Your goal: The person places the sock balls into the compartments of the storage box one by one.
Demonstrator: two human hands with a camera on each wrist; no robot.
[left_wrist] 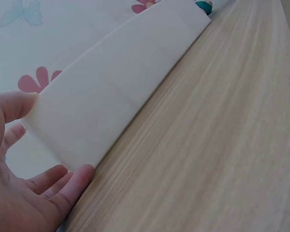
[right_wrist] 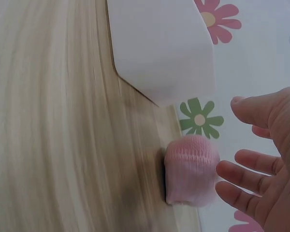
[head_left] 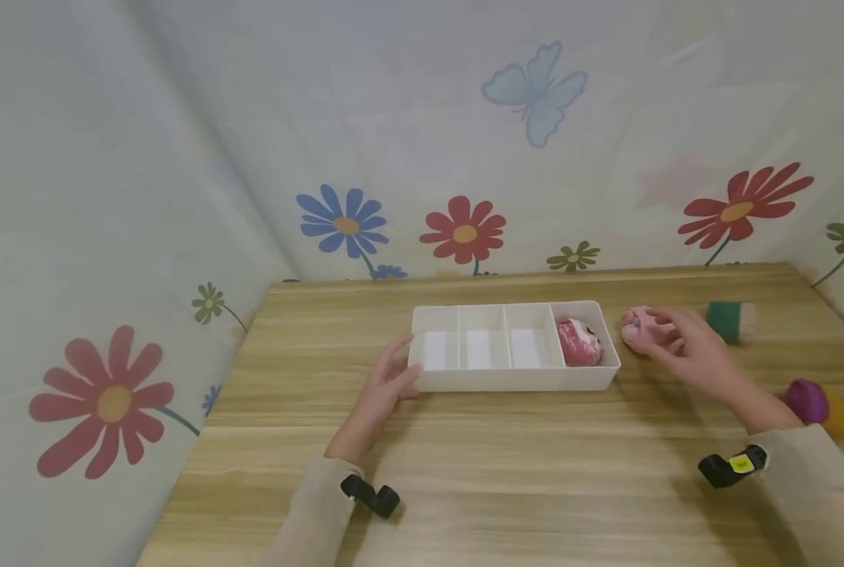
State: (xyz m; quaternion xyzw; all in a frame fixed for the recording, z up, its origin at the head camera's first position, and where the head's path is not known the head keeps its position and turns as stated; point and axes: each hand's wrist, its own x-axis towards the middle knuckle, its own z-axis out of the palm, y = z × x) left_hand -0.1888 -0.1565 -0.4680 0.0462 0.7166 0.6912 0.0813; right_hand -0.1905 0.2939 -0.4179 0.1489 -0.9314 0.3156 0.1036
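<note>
**A:** Where is your left hand point(head_left: 386, 382) right now?

**B:** Your left hand rests on the counter point(head_left: 507, 472) against the left end of the white divided tray point(head_left: 514, 383). Its grip is apart: thumb on the end wall, fingers point(left_wrist: 63, 186) straight along the near corner, nothing pinched.

**A:** And your right hand point(head_left: 684, 346)?

**B:** It sits just right of the tray, at a rolled pink sock point(right_wrist: 191, 169) lying on the counter. In the right wrist view your fingers are spread and relaxed, their tips just beside the sock; whether they touch it, I cannot tell. The grip is not clamped on it.

**A:** What lies in the tray?

**B:** A red-and-white rolled sock point(head_left: 578, 342) fills the rightmost compartment. The other three compartments show only their white floors.

**A:** And around your right arm?

**B:** A purple-and-yellow roll point(head_left: 819, 403) lies near your right forearm. Farther back, beyond your right hand, a green-and-beige roll point(head_left: 730, 320) lies on the counter. Behind everything hangs a pale cloth with flowers and a butterfly point(head_left: 535, 90).
</note>
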